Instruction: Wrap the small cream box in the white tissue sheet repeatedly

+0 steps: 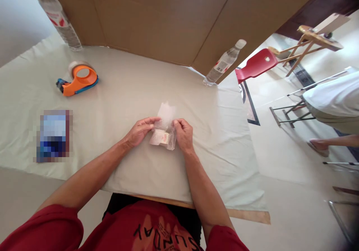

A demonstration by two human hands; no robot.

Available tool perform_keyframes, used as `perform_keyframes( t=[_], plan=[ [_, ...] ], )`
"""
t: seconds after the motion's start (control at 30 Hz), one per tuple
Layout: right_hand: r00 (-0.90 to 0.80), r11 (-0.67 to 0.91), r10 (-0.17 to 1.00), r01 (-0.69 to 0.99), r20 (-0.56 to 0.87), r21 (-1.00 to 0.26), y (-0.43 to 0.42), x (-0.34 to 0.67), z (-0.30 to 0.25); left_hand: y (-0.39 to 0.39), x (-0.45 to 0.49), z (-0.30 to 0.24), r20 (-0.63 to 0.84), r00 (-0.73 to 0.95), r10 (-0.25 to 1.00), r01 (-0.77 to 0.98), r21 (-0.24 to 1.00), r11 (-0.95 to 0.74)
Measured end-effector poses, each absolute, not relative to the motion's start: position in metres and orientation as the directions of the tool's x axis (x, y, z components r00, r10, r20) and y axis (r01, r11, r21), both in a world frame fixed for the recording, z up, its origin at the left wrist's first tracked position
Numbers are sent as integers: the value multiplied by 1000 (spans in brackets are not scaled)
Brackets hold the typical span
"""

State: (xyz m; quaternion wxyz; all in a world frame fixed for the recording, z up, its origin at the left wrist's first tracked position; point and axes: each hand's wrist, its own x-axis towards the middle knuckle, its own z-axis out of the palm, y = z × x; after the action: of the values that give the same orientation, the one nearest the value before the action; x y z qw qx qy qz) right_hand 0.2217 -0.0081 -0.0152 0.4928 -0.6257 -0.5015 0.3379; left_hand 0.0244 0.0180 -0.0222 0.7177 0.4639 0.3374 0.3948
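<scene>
On the cloth-covered table in front of me lies a sheet of bubble wrap, clear and partly folded. A small pale box with red print rests on its near part, with wrap around its sides. My left hand has the wrap's left edge between thumb and fingers, the fingers fairly straight. At the opposite edge, my right hand pinches the wrap between thumb and curled fingers. Neither hand touches the box itself.
An orange tape dispenser and a blurred-out flat item lie on the left. Water bottles stand left and right by a cardboard panel. A seated person and a red chair are off to the right.
</scene>
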Motion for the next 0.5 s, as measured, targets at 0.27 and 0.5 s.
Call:
perform_keyframes(
  t=[0.27, 0.5],
  plan=[
    [273, -102, 958, 29, -90, -994, -5, 234, -22, 8, 26, -15, 225, 248, 942, 377, 873, -308],
    [269, 7, 962, 134, 43, -991, -7, 232, -24, 5, 32, -12, 60, 222, 973, 435, 887, -154]
  ],
)
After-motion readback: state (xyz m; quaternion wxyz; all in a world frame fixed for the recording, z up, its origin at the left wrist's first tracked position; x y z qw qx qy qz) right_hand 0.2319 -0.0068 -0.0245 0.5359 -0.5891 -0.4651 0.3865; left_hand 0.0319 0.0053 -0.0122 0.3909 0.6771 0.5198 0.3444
